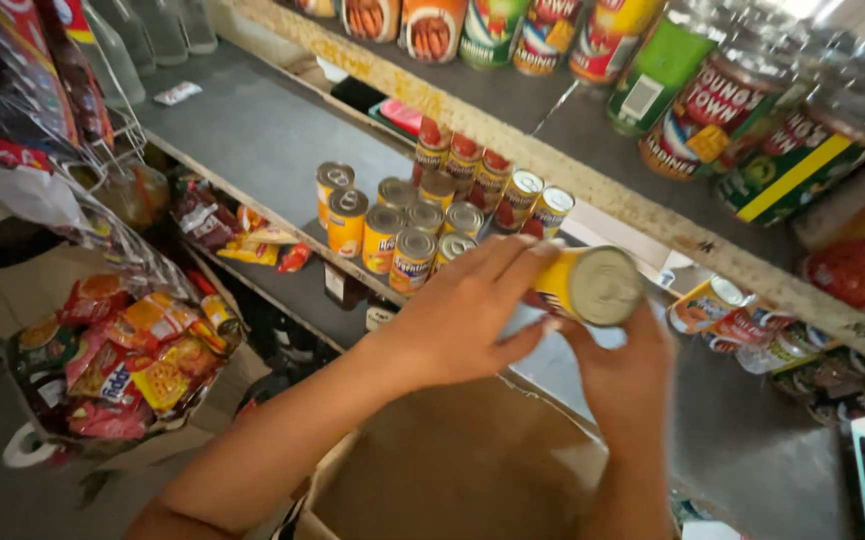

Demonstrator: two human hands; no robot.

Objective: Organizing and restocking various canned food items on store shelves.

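Note:
My left hand (468, 310) and my right hand (625, 370) together grip a yellow tin can (593, 285), held on its side with its silver end facing the camera. The left hand's fingers wrap over the can's body from the left. The right hand cups it from below. The can hangs just in front of the middle shelf (253, 130), right of a cluster of several yellow-labelled cans (403, 230) standing upright there. Behind them stand red-labelled cans (463, 160).
The upper shelf (593, 180) carries large cans and green tins (743, 110). A cardboard box (453, 470) sits below my arms. Another box at the lower left holds snack packets (128, 350). Bottles (143, 35) stand at the top left. More packets lie on the lower shelf (243, 235).

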